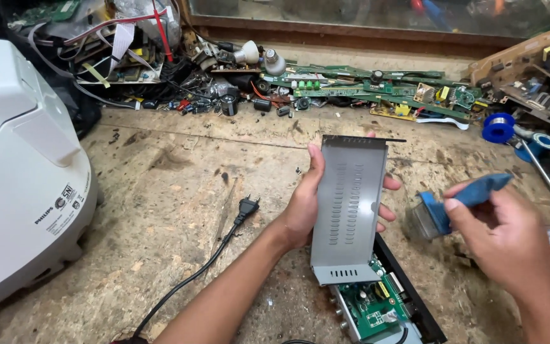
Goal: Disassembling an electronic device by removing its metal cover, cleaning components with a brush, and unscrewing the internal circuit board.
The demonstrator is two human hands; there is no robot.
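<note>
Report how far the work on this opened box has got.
Done: the grey cover is off the box, and the green board lies bare. In hand: the left hand holds the cover up by its edge; the right hand pinches a blue brush beside it. Left: the box lies open, and the plug rests loose on the bench.

bench (160,191): worn, stained wood | rear: window ledge (351,32) | light: even daylight
</note>
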